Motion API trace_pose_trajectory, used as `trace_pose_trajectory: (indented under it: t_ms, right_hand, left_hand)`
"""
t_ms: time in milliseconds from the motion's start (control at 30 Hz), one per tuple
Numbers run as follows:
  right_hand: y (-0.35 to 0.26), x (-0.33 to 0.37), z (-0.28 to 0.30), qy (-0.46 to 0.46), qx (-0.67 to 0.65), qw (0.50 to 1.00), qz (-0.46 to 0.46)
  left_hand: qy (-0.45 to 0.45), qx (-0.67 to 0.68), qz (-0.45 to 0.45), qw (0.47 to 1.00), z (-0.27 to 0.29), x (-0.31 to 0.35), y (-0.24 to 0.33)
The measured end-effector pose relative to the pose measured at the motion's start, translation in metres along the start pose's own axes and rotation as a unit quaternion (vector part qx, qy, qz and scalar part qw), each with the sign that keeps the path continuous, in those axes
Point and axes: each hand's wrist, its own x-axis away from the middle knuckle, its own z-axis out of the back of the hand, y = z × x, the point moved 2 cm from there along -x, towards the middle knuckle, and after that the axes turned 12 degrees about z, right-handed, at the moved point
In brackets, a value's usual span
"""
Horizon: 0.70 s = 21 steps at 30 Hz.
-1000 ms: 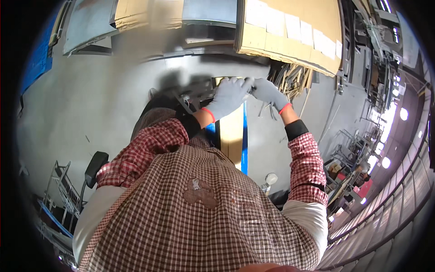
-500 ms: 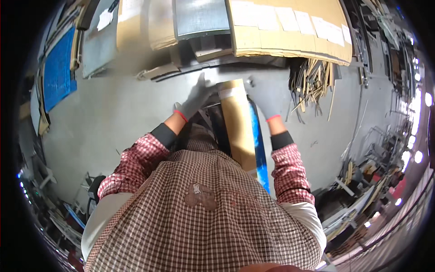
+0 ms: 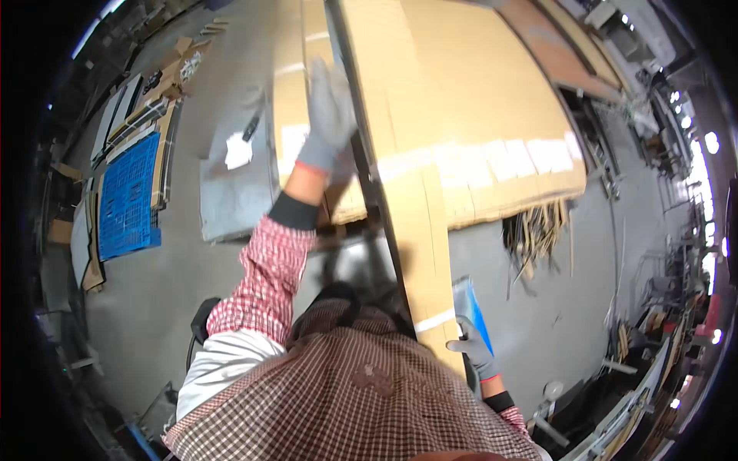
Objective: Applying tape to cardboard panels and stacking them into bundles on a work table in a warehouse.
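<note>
A long, narrow cardboard carton [image 3: 423, 246] runs from the far edge down to my waist, with light straps across it and a dark left side. My left hand [image 3: 330, 107], in a grey glove with a red cuff, is stretched out beside the carton's far left side. Its fingers are extended and slightly blurred; whether the palm presses on the carton I cannot tell. At the near end, my gloved right hand [image 3: 473, 346] grips the carton's right edge, with the fingers partly hidden. A blue and silver piece [image 3: 475, 311] shows just beyond that hand.
Wide stacked cardboard sheets [image 3: 492, 100] with white labels lie right of the carton. Thin strips [image 3: 534, 234] are bundled below them. At the left are a blue plastic pallet [image 3: 129, 196] and a grey panel [image 3: 234, 184]. Metal frames and scraps stand at the lower right.
A long carton now stretches away from me, where a short cardboard length showed between my hands. My left hand has reached far forward; my right has drawn back to the near end. The view has shifted.
</note>
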Motion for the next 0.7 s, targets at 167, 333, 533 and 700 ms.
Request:
trace_pose_trajectory:
  t_ms: [167,333,533,700]
  right_hand:
    - [-0.143,-0.192,-0.094,0.097,0.267,0.936,0.208]
    - [-0.204,-0.455,-0.146,-0.076,-0.074,0.973,0.204]
    - [-0.184,-0.567,-0.186,-0.117,-0.112,0.981,0.111]
    - [-0.220,-0.543,-0.225,-0.090,0.275,0.950,0.119]
  left_hand:
    - [0.187,-0.546,0.014,0.817,0.072,0.128,-0.008]
    - [-0.010,-0.439,0.137,0.888,0.102,0.241,-0.009]
    - [0.219,-0.269,0.345,0.872,0.125,0.320,-0.026]
    - [0.118,-0.456,0.278,0.837,0.113,0.306,-0.043]
